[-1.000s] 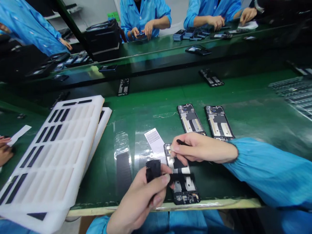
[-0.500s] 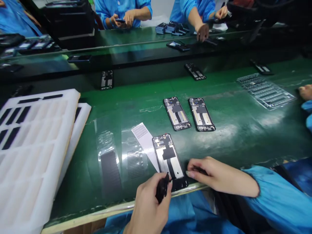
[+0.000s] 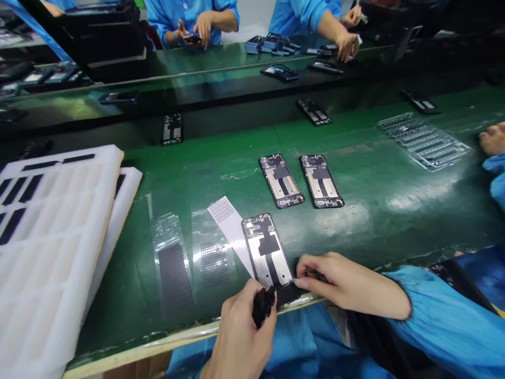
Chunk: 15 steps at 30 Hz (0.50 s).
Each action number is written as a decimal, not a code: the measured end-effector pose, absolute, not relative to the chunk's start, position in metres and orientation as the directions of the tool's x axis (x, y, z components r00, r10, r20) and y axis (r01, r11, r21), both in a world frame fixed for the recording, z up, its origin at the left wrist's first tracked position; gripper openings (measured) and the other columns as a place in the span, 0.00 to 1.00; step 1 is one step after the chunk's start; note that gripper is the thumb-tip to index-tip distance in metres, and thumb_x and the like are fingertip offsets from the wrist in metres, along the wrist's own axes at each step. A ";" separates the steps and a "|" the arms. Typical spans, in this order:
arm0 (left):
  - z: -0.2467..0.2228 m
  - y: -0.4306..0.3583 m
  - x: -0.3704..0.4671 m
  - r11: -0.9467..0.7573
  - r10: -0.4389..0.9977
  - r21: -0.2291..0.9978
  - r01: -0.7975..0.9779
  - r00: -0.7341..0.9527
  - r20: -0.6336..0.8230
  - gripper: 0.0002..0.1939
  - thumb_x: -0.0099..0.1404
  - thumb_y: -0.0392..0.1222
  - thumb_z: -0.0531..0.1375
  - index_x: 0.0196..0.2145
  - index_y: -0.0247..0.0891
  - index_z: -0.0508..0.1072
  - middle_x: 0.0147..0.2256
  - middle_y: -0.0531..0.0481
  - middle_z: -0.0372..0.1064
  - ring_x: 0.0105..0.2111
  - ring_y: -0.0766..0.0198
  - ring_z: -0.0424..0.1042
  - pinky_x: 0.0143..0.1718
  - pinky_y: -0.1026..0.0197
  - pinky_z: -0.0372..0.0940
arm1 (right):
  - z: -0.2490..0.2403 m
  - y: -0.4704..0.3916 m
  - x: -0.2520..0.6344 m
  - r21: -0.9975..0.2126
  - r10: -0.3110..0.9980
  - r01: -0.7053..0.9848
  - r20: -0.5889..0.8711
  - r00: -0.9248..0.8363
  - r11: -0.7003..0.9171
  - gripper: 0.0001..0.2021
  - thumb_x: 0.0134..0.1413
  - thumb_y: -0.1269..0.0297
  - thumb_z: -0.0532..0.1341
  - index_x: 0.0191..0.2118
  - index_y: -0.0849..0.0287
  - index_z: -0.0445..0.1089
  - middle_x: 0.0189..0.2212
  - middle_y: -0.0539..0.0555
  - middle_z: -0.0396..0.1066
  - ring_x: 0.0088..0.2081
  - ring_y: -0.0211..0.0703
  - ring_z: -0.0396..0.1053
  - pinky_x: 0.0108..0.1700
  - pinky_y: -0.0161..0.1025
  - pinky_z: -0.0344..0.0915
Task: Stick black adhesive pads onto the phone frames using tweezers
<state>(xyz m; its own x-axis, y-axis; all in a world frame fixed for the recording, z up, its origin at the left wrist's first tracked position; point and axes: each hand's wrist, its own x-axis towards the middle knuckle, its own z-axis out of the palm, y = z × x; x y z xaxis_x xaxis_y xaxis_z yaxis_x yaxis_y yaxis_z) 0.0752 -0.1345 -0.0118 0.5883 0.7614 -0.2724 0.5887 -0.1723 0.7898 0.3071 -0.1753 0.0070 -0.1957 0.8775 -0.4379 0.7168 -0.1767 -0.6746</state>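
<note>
The left hand [image 3: 240, 331] sits at the counter's [image 3: 374, 210] near edge, its grip pinched on a small black part [image 3: 262, 306]; the part's shape is largely hidden by the fingers and cannot be made out. The right hand [image 3: 347, 284] lies just right of it, fingertips pressed together on a thin dark tool [image 3: 315, 273], most of which is covered by the hand. Both hands meet at the near end of a phone frame [image 3: 268, 252] lying flat at the near edge; its lower end is covered by the fingers. A white perforated strip [image 3: 229, 221] lies partly under the frame's left side. Left of that, two clear film sheets [image 3: 189, 252] carry dark patches, faint against the green surface. Two more frames [image 3: 302, 180] lie side by side toward the counter's middle, well apart from the hands. White foam trays [image 3: 59, 237] are stacked at the left edge, cut off by the picture border. A clear tray [image 3: 426, 139] lies at the far right, beside another person's hand [image 3: 493, 138], cut off at the edge. Across the far edge, other people in blue sleeves handle small dark items too small to identify.
</note>
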 end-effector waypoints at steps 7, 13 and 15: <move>-0.015 -0.127 0.080 -0.599 0.709 0.428 0.677 0.697 -0.109 0.20 0.54 0.27 0.58 0.45 0.40 0.68 0.27 0.54 0.75 0.26 0.56 0.76 0.23 0.61 0.62 | 0.008 -0.168 0.289 -0.029 0.863 0.999 -0.505 0.006 -0.024 0.21 0.62 0.44 0.60 0.40 0.60 0.73 0.25 0.60 0.78 0.29 0.60 0.79 0.24 0.39 0.52; -0.011 -0.116 0.060 -0.752 0.653 0.288 0.593 0.731 0.197 0.15 0.66 0.36 0.56 0.51 0.37 0.69 0.28 0.50 0.77 0.26 0.58 0.78 0.27 0.62 0.70 | 0.002 -0.158 0.282 -0.070 0.912 0.997 -0.411 -0.010 -0.020 0.25 0.55 0.39 0.63 0.39 0.59 0.71 0.28 0.58 0.79 0.31 0.60 0.79 0.24 0.40 0.56; -0.014 -0.106 0.043 -0.624 0.782 0.466 0.628 0.495 0.379 0.12 0.73 0.48 0.51 0.47 0.44 0.70 0.24 0.54 0.74 0.22 0.63 0.75 0.27 0.66 0.69 | -0.015 -0.163 0.273 -0.071 0.943 0.988 -0.312 0.112 -0.140 0.18 0.62 0.46 0.61 0.39 0.59 0.69 0.27 0.57 0.79 0.28 0.57 0.79 0.24 0.40 0.56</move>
